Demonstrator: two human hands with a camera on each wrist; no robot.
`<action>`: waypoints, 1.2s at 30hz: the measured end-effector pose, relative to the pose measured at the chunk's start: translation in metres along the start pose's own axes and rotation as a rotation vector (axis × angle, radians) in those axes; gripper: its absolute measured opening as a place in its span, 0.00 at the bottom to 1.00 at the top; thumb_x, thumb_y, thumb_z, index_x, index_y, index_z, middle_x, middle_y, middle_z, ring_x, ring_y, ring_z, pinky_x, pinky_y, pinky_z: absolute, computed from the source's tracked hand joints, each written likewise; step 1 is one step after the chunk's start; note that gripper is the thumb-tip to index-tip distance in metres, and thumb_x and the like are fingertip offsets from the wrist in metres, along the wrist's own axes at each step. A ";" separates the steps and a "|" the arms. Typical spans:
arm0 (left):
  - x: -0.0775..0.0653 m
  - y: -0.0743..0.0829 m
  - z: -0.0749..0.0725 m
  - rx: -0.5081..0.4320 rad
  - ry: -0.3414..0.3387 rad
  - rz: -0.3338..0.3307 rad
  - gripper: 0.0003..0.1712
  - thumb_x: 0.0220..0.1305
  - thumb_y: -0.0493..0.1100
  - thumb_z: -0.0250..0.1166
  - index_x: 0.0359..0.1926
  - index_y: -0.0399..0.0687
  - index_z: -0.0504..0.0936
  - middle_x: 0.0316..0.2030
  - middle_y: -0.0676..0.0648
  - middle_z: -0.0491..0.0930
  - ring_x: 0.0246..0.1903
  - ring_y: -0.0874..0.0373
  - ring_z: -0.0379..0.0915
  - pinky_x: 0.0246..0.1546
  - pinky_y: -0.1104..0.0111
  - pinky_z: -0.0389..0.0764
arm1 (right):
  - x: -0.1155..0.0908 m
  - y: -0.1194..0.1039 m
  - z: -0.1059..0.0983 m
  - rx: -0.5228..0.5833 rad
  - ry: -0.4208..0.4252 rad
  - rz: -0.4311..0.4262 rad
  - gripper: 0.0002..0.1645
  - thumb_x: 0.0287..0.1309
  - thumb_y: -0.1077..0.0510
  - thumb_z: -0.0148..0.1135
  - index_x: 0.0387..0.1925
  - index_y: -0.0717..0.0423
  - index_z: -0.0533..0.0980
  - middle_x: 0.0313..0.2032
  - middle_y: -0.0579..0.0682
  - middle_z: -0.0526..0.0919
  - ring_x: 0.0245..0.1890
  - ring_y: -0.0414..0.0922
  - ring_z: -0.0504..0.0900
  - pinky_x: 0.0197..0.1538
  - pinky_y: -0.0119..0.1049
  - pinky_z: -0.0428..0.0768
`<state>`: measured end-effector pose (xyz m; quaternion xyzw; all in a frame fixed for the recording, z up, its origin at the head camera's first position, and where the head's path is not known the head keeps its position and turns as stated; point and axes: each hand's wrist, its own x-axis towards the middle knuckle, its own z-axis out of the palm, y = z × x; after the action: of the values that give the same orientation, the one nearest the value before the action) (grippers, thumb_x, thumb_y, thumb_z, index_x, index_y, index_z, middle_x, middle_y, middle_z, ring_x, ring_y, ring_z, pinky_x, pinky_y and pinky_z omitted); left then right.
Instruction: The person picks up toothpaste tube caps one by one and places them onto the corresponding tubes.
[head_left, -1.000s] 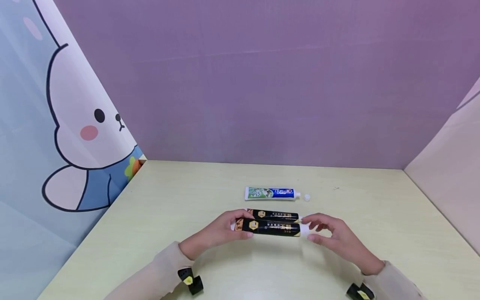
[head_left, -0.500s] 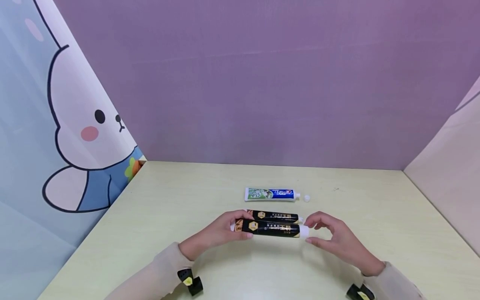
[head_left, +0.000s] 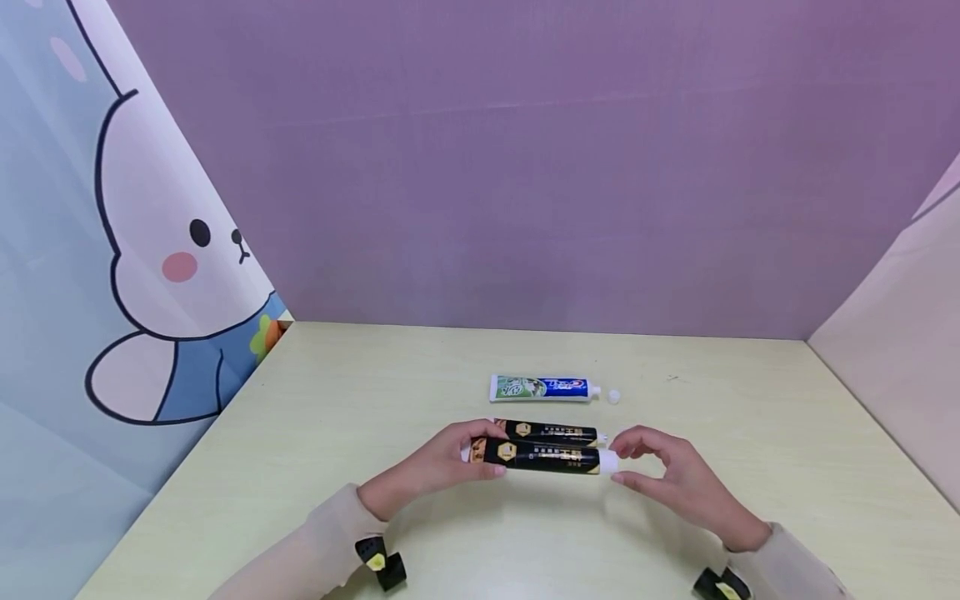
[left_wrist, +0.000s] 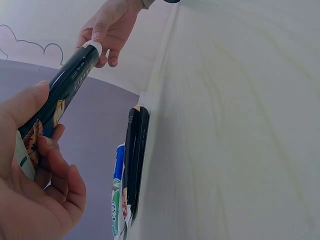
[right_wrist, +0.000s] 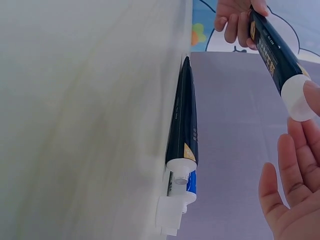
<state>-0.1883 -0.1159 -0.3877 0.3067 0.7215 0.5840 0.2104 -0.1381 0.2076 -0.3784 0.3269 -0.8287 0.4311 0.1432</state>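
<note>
My left hand [head_left: 453, 457] grips the crimped tail of a black toothpaste tube [head_left: 551, 457], which it holds above the table. My right hand [head_left: 671, 475] pinches that tube's white cap [right_wrist: 296, 102] between thumb and fingers. On the table behind lies a second black toothpaste tube [right_wrist: 182, 120], its nozzle bare. A white cap [right_wrist: 169, 212] sits past that nozzle in the right wrist view. Farther back rests a green and blue toothpaste tube [head_left: 542, 388], uncapped, with a small white cap [head_left: 614, 397] beside its nozzle.
The pale wooden table [head_left: 337, 375] ends at a purple back panel [head_left: 480, 183]. A cartoon-printed curtain [head_left: 172, 250] borders the left side, and a pale panel [head_left: 900, 333] the right.
My right fingers have shifted slightly on the cap, the index finger moving a little to the right. My left hand and the tubes stay nearly still.
</note>
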 end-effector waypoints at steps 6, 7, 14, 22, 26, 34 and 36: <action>0.000 0.000 0.000 -0.002 -0.004 0.015 0.18 0.59 0.38 0.66 0.50 0.40 0.75 0.55 0.40 0.72 0.47 0.56 0.72 0.42 0.67 0.79 | -0.001 -0.001 -0.001 -0.002 -0.004 0.048 0.19 0.45 0.69 0.71 0.39 0.50 0.78 0.36 0.43 0.82 0.36 0.38 0.78 0.42 0.28 0.75; 0.000 0.000 0.000 -0.004 -0.006 0.018 0.18 0.59 0.38 0.66 0.50 0.40 0.75 0.55 0.40 0.72 0.47 0.56 0.72 0.41 0.67 0.79 | -0.001 -0.002 -0.001 -0.004 -0.006 0.056 0.18 0.45 0.69 0.71 0.39 0.50 0.78 0.36 0.43 0.82 0.36 0.37 0.78 0.42 0.28 0.75; 0.000 -0.001 0.000 -0.015 -0.013 0.024 0.18 0.59 0.37 0.66 0.50 0.39 0.75 0.57 0.38 0.71 0.48 0.56 0.72 0.41 0.68 0.79 | -0.001 -0.003 -0.002 -0.021 -0.025 0.134 0.13 0.48 0.66 0.70 0.37 0.53 0.78 0.33 0.41 0.81 0.33 0.36 0.78 0.40 0.32 0.77; 0.001 -0.002 0.000 -0.011 -0.008 0.017 0.18 0.59 0.37 0.66 0.50 0.40 0.75 0.55 0.39 0.72 0.47 0.55 0.73 0.41 0.67 0.79 | -0.002 -0.003 -0.003 0.048 -0.036 0.172 0.11 0.50 0.67 0.68 0.36 0.54 0.78 0.33 0.40 0.81 0.33 0.36 0.78 0.41 0.32 0.77; 0.001 -0.003 0.001 -0.016 -0.006 0.022 0.18 0.59 0.37 0.66 0.50 0.39 0.75 0.55 0.39 0.71 0.46 0.56 0.73 0.39 0.68 0.80 | -0.001 -0.003 -0.003 0.092 -0.055 0.193 0.09 0.52 0.67 0.66 0.36 0.54 0.78 0.33 0.40 0.81 0.33 0.36 0.78 0.40 0.32 0.77; 0.001 -0.004 0.001 0.008 -0.003 0.031 0.19 0.58 0.37 0.67 0.50 0.41 0.75 0.57 0.38 0.71 0.46 0.56 0.73 0.39 0.68 0.79 | -0.001 -0.003 -0.007 0.220 -0.130 0.315 0.09 0.57 0.65 0.63 0.40 0.64 0.77 0.34 0.41 0.81 0.34 0.36 0.79 0.39 0.30 0.78; 0.001 -0.005 0.001 0.022 -0.001 0.025 0.19 0.59 0.37 0.66 0.51 0.41 0.75 0.57 0.39 0.71 0.46 0.57 0.73 0.40 0.68 0.79 | 0.000 -0.003 -0.008 0.247 -0.141 0.355 0.10 0.57 0.64 0.62 0.40 0.66 0.77 0.35 0.41 0.81 0.34 0.36 0.79 0.39 0.30 0.78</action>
<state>-0.1896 -0.1154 -0.3929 0.3182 0.7239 0.5786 0.1999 -0.1366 0.2128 -0.3724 0.2201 -0.8221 0.5239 -0.0342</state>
